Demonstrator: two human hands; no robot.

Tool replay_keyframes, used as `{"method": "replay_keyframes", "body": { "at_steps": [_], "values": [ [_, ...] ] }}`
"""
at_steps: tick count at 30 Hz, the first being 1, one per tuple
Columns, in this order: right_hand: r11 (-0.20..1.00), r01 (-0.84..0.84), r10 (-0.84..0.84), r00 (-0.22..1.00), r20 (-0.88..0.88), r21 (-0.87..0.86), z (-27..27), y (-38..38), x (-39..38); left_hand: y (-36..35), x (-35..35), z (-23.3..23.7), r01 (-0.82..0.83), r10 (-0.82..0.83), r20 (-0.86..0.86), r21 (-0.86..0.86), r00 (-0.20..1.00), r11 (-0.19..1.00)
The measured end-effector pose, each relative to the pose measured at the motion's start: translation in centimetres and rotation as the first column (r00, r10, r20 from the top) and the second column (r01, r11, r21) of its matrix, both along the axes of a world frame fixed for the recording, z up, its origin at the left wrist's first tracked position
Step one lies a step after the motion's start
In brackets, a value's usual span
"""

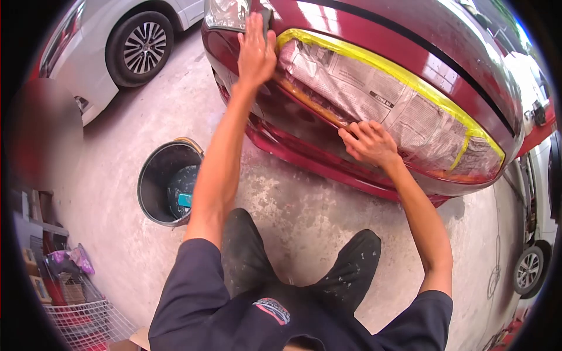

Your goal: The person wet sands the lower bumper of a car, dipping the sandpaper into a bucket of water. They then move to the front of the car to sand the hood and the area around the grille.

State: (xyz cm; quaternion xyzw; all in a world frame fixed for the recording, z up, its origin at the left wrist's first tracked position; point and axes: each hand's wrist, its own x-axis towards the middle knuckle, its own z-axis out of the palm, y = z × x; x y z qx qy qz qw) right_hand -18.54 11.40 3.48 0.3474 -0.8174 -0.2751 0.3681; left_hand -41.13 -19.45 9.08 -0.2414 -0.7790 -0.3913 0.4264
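Observation:
A dark red car front (374,17) fills the upper right. Newspaper (374,88) edged with yellow tape (386,63) covers its grille opening. My left hand (256,55) lies over a dark pad (267,22) near the headlight, fingers pointing up and pressed on it; only part of the pad shows. My right hand (369,142) rests at the lower edge of the newspaper, fingers bent, touching the bumper; nothing is visible in it.
A black bucket (153,181) with water and a teal object (185,200) stands on the concrete floor (117,234). A white car (96,41) is at the upper left, another car wheel (528,269) at the right, and a wire basket (91,322) at the lower left.

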Motion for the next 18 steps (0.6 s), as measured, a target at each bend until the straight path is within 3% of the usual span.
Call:
{"method": "replay_keyframes", "body": {
  "at_steps": [2,8,11,14,15,18],
  "values": [
    [1.0,-0.008,0.008,1.0,0.01,-0.012,-0.5,0.2,0.0,-0.6,-3.0,4.0,0.007,-0.005,0.061,-0.032,0.998,0.999],
    [1.0,-0.004,0.005,1.0,0.02,-0.02,-0.4,-0.3,0.4,0.7,1.4,-0.2,0.011,-0.013,-0.014,-0.099,1.0,0.995],
    [1.0,-0.004,0.005,1.0,0.021,-0.018,0.1,0.0,-0.1,-0.8,-2.9,5.1,0.033,-0.023,0.167,-0.054,0.986,0.998],
    [1.0,0.003,-0.003,1.0,0.025,-0.02,0.0,-0.1,0.0,0.0,-1.5,2.1,-0.021,0.022,0.01,-0.058,1.0,0.998],
    [1.0,-0.006,0.007,1.0,0.027,-0.022,0.3,0.1,-0.3,0.9,0.0,0.4,0.038,-0.042,-0.085,-0.049,0.995,0.998],
    [0.999,-0.019,0.02,1.0,0.024,-0.039,0.0,-0.1,0.0,-0.7,-0.6,1.9,0.006,-0.012,-0.041,-0.133,0.999,0.991]
  ]
}}
